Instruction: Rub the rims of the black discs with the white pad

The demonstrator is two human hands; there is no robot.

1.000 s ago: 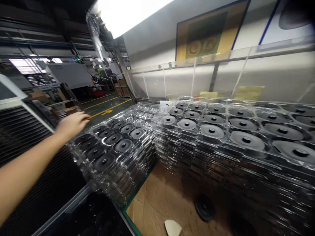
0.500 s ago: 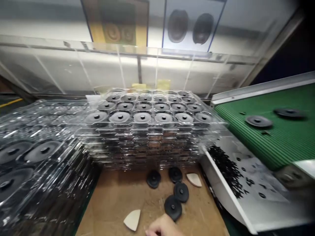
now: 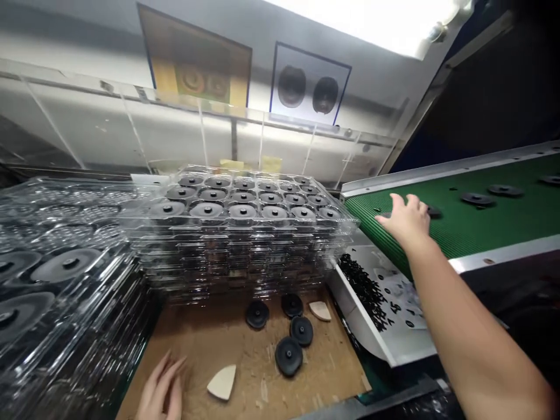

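Observation:
My right hand (image 3: 406, 220) reaches over the green conveyor belt (image 3: 455, 233) with its fingers spread. Just past its fingertips lies a black disc (image 3: 434, 212), partly hidden by the hand; I cannot tell whether they touch. Low on the left, my left hand (image 3: 161, 389) is over the brown board (image 3: 196, 332), fingers stretched out and holding nothing. A cream wedge-shaped piece (image 3: 222, 382) lies to its right. Several black discs with raised centres, one of them nearest me (image 3: 289, 356), lie on the board beside a second cream wedge (image 3: 320, 311).
A tall stack of clear plastic trays (image 3: 245, 245) with discs in its top tray stands behind the board. More clear trays (image 3: 87, 291) are stacked at left. A white bin (image 3: 363, 332) holds small black scraps. Further discs (image 3: 478, 199) lie on the belt.
My right hand now shows stretched out over the belt, and my left hand is at the board's left side. One hand was at the bottom centre before. The view has shifted right.

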